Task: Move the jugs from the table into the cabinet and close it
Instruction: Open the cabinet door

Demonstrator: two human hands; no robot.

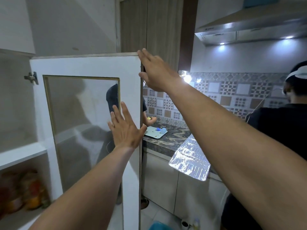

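Note:
The white cabinet door (86, 65) with a glass pane stands open, hinged at its left side. My left hand (126, 128) lies flat against the door's right part, fingers spread. My right hand (154, 72) is at the door's top right corner, fingers extended along its free edge. Inside the cabinet (23, 153), on the lower shelf at far left, blurred orange and red containers (25, 190) stand; I cannot tell whether they are the jugs. The upper compartment looks bare.
A dark marbled counter (167, 138) runs behind the door, with a pale tray (155, 132) on it. A person in black (282, 127) stands at the right edge. Another person is partly hidden behind the door. A range hood (249, 30) hangs top right.

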